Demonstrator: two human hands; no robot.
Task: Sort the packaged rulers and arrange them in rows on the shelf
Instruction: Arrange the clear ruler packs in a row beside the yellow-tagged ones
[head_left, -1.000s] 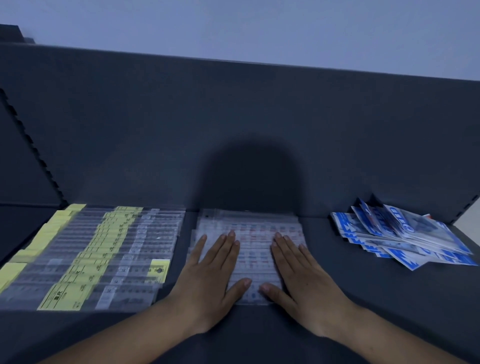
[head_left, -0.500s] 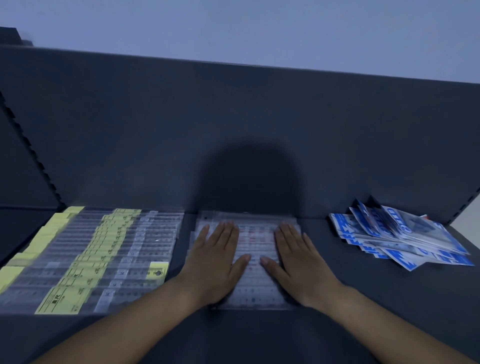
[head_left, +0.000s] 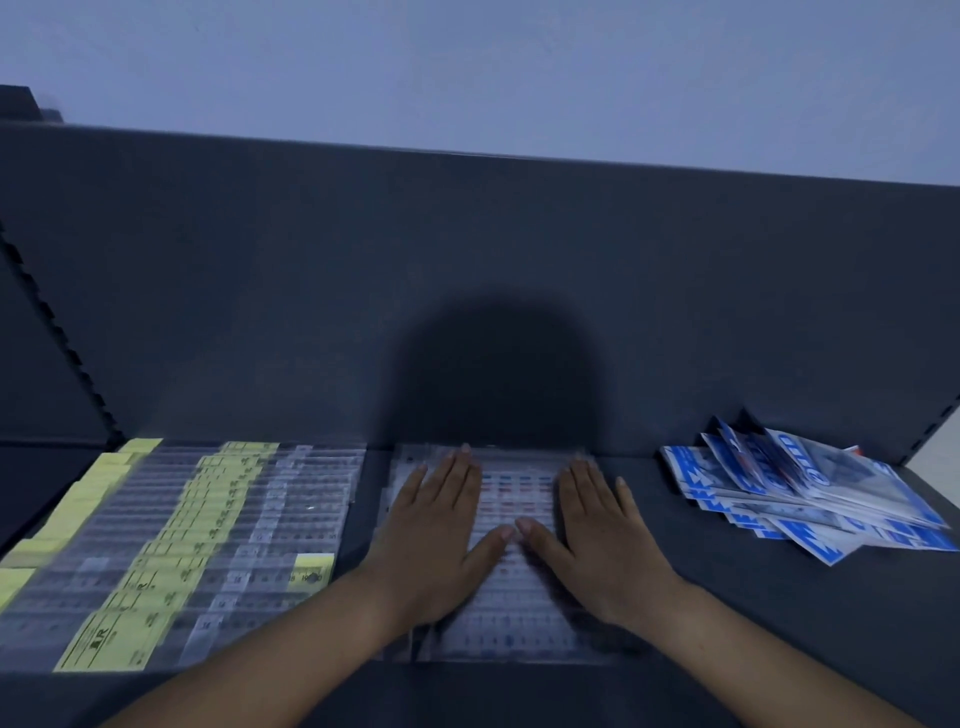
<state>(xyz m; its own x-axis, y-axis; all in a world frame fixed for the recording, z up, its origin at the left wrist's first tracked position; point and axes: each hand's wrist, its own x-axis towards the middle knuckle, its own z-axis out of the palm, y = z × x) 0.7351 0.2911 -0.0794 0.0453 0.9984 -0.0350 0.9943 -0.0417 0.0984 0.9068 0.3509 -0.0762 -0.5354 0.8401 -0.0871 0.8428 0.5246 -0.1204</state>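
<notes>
A row of clear-packaged rulers with red and blue marks (head_left: 511, 597) lies in the middle of the dark shelf (head_left: 779, 613). My left hand (head_left: 439, 530) rests flat on its left part, fingers straight. My right hand (head_left: 592, 535) presses flat on its right part, thumbs nearly touching. To the left lies a tidy row of clear rulers with yellow labels (head_left: 171, 551). At the right sits a loose pile of blue-and-white packaged rulers (head_left: 810, 499).
The shelf's dark back panel (head_left: 467, 286) rises right behind the rows. A notched upright (head_left: 57, 332) borders the left side and another upright (head_left: 935, 431) the right. Bare shelf lies between the middle row and the blue pile.
Both hands slid away from me over the middle row, toward the back panel, still flat on the packages. The other piles have not moved.
</notes>
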